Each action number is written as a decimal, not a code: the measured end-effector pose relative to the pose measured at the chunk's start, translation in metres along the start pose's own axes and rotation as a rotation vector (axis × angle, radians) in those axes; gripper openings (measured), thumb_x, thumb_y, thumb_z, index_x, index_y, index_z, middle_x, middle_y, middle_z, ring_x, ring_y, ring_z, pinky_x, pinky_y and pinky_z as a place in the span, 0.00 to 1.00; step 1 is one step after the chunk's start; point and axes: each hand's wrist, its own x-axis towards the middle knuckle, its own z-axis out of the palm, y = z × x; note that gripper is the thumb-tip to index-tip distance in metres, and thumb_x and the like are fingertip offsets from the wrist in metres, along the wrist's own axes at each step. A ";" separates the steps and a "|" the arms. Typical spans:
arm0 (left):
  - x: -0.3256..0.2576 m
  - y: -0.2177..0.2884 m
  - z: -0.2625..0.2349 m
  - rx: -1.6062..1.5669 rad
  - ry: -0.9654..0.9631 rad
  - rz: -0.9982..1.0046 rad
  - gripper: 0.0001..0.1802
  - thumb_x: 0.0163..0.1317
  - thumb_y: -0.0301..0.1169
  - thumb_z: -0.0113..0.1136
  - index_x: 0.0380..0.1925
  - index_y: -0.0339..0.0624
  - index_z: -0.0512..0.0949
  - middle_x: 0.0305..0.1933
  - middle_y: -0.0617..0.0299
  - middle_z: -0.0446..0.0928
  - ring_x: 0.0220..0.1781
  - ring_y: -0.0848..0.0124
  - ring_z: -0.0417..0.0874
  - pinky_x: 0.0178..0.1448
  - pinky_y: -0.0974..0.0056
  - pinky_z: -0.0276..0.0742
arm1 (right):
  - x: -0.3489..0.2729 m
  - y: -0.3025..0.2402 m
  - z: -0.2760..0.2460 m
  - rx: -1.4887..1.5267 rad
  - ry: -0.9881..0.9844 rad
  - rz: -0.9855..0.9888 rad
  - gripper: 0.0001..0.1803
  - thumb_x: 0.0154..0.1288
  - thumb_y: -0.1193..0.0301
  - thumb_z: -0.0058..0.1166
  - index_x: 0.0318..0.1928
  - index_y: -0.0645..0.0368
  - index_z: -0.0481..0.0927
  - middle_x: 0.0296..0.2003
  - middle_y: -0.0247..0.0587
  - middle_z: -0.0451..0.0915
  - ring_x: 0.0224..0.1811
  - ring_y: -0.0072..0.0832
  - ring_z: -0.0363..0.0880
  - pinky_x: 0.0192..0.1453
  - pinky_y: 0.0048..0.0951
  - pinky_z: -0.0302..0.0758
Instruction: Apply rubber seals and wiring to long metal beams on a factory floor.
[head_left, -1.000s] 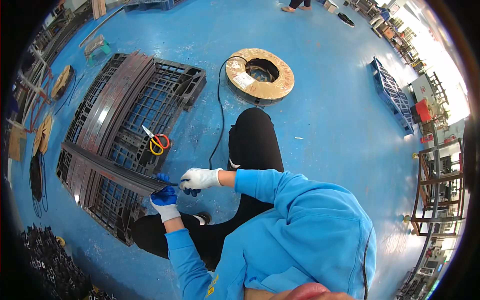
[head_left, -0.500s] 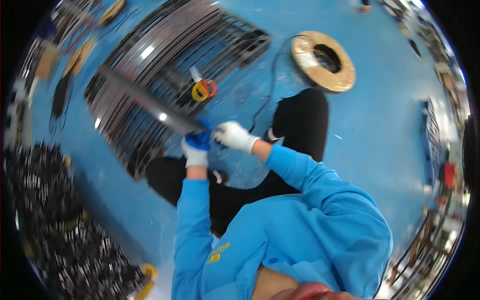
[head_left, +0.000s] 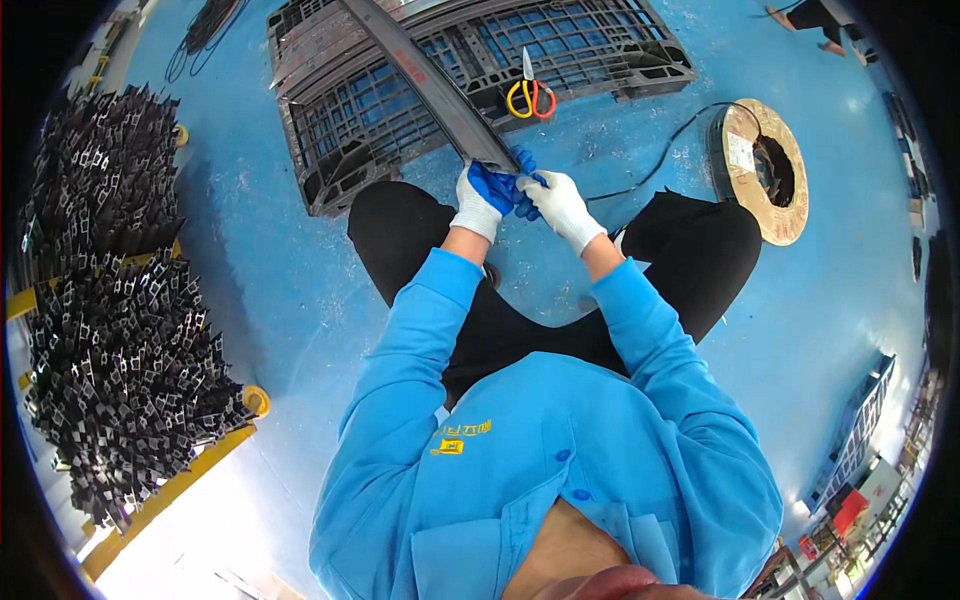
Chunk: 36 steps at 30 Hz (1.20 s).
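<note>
A long dark grey metal profile (head_left: 425, 80) slants from the pallet down toward my knees. Its near end rests in my left hand (head_left: 482, 198), whose blue-palmed white glove is closed around it. Beside that end, my right hand (head_left: 560, 208) in a matching glove has its fingers curled together, close against the left fingers. What the right fingers pinch, if anything, is hidden. Scissors (head_left: 528, 88) with one yellow and one red handle lie on the pallet's near edge, blades pointing away from me.
More long profiles lie on the dark plastic pallet (head_left: 350, 175) ahead. At right stands a wide reel (head_left: 727, 185) of black strip, its loose end trailing across the blue floor toward me. A big stack of black profiles (head_left: 130, 330) fills the left side. Another person's legs (head_left: 815, 18) show at far right.
My view has turned, so the pallet, scissors and reel sit farther right and the stack shows more fully. My right hand has come in against the left at the profile's end.
</note>
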 end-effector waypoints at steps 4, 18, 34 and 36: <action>-0.001 0.004 0.008 0.007 0.076 0.045 0.24 0.68 0.45 0.35 0.50 0.38 0.70 0.44 0.44 0.77 0.43 0.48 0.79 0.50 0.46 0.75 | -0.010 0.014 -0.003 0.086 -0.030 -0.022 0.14 0.60 0.68 0.49 0.35 0.69 0.78 0.23 0.39 0.76 0.22 0.23 0.71 0.26 0.23 0.69; -0.002 -0.002 0.012 0.031 0.211 0.141 0.25 0.69 0.46 0.33 0.53 0.40 0.69 0.46 0.44 0.77 0.43 0.47 0.80 0.50 0.46 0.76 | -0.015 0.012 -0.011 0.096 -0.098 -0.076 0.12 0.61 0.71 0.48 0.36 0.69 0.79 0.27 0.39 0.79 0.26 0.22 0.73 0.32 0.20 0.71; 0.008 -0.005 -0.013 0.026 0.080 0.068 0.27 0.67 0.46 0.34 0.55 0.39 0.68 0.48 0.45 0.76 0.45 0.47 0.79 0.51 0.45 0.75 | -0.001 0.014 0.002 0.161 0.036 -0.057 0.13 0.59 0.71 0.49 0.33 0.72 0.77 0.24 0.40 0.78 0.22 0.25 0.73 0.27 0.21 0.70; 0.006 -0.007 -0.009 0.080 0.025 0.009 0.25 0.68 0.45 0.34 0.52 0.39 0.69 0.44 0.45 0.78 0.44 0.48 0.80 0.50 0.47 0.77 | 0.011 0.019 0.005 0.073 0.130 -0.133 0.14 0.59 0.71 0.49 0.34 0.74 0.77 0.24 0.41 0.78 0.22 0.26 0.73 0.27 0.20 0.69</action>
